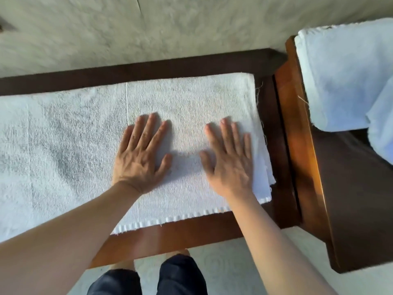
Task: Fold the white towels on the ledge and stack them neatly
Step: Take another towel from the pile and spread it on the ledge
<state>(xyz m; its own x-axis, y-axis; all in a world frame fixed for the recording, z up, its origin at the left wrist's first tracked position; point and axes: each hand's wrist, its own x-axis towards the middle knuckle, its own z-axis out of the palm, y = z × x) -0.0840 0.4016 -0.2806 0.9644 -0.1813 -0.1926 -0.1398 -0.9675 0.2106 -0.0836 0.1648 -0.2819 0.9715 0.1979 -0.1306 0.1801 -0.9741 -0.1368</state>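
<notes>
A white towel (191, 99) lies folded over itself on the brown wooden ledge (170, 235), its ribbed hem along the front edge. The single layer of the same towel (53, 145) stretches off to the left. My left hand (141, 154) lies flat on the folded part with straight, spread fingers. My right hand (228, 158) presses flat beside it, near the towel's right edge. Neither hand holds anything.
More white towels (340, 77) lie piled on a second wooden ledge (302, 133) at the right, set at an angle to the first. A pale wall (170, 28) runs behind. My dark trouser knees (178, 273) show below, over a light floor.
</notes>
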